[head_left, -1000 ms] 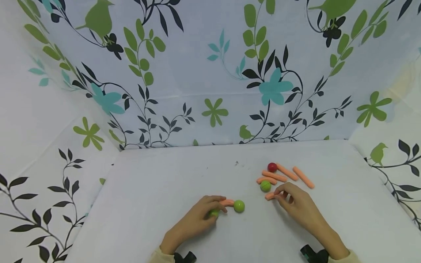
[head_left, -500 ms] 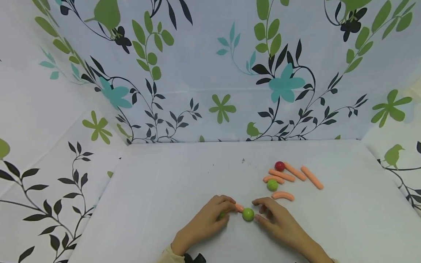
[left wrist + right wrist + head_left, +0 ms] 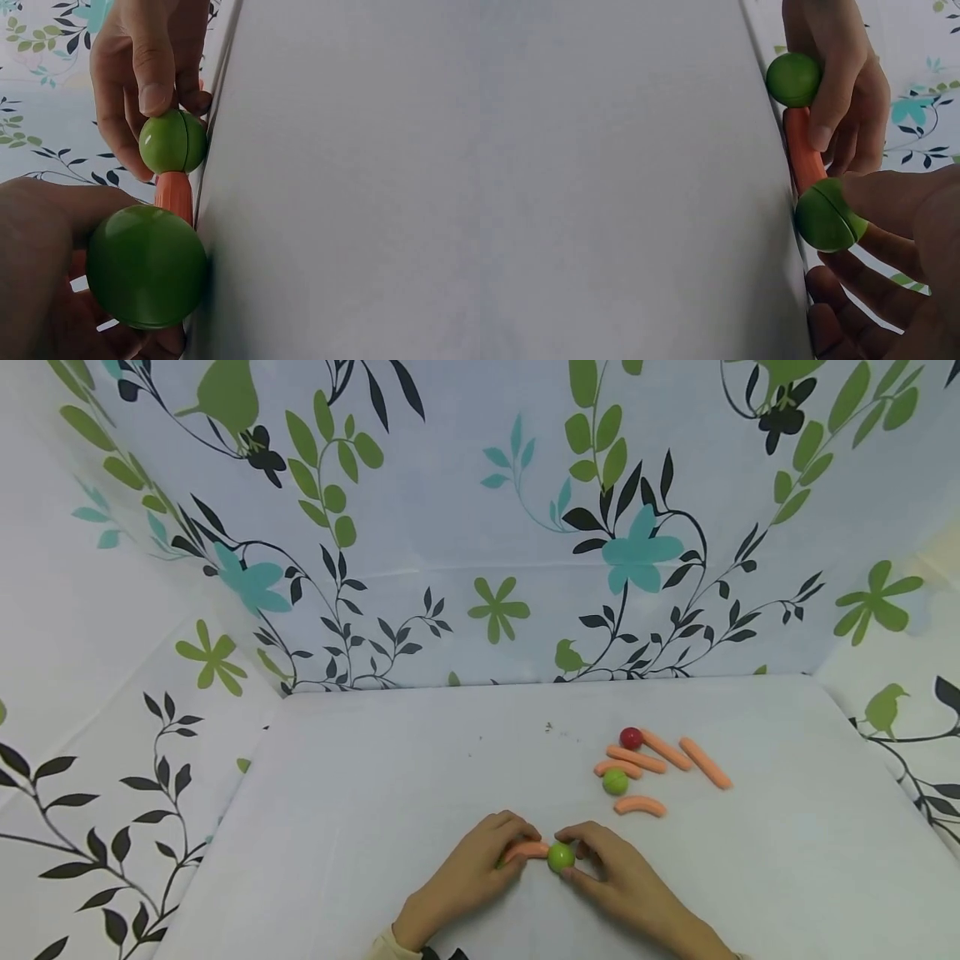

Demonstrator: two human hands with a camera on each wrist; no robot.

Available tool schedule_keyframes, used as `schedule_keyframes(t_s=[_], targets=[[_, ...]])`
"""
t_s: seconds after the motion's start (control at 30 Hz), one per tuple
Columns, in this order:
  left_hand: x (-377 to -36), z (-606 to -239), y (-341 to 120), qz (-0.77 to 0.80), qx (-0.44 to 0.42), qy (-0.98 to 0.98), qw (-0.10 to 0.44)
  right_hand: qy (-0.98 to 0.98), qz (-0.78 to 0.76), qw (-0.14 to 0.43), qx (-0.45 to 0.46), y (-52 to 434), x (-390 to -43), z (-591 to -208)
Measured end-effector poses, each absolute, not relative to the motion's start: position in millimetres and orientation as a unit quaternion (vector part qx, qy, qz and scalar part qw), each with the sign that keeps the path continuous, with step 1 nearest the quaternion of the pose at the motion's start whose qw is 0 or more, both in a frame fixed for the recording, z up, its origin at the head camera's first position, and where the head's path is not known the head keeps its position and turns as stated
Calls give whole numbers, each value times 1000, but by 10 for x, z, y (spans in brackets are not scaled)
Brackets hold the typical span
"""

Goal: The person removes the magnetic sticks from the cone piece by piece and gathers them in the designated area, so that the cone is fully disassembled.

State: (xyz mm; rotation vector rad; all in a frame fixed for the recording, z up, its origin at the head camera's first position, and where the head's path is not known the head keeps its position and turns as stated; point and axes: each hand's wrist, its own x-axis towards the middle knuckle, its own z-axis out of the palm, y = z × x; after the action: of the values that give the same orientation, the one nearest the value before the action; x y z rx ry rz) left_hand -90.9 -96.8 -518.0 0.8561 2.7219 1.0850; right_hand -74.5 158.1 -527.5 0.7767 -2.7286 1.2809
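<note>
Left hand [image 3: 468, 872] grips green ball [image 3: 146, 266] and orange stick [image 3: 527, 850]; right hand [image 3: 618, 881] pinches second ball [image 3: 560, 857] at stick's end. Best push straight along stick, flat on surface [image 3: 375, 793].

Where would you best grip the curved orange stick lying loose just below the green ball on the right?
Probably at the middle of the curved orange stick, from above, with thumb and finger across its narrow width. It lies flat on the white table, ends bent down toward the person, apart from the green ball above it, so both long sides look free.
</note>
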Motion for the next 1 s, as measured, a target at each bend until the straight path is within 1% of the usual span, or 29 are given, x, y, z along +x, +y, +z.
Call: schedule_keyframes(t_s=[0.2,0.43,0.63,0.8,1.0], targets=[[-880,-5169,-941,363,277,889,46,-879,394,41,266,1515,-720,-5288],[-875,-5176,-912,370,277,884,73,-890,369,51,261,1480,-700,-5318],[-906,-5219,-919,377,275,882,66,-880,374,75,284,1477,-712,-5327],[-922,-5227,-936,392,273,875,72,-877,375,78,289,1470,-729,-5331],[-940,-5219,-952,398,275,872,74,-877,381,60,288,1493,-733,-5310]])
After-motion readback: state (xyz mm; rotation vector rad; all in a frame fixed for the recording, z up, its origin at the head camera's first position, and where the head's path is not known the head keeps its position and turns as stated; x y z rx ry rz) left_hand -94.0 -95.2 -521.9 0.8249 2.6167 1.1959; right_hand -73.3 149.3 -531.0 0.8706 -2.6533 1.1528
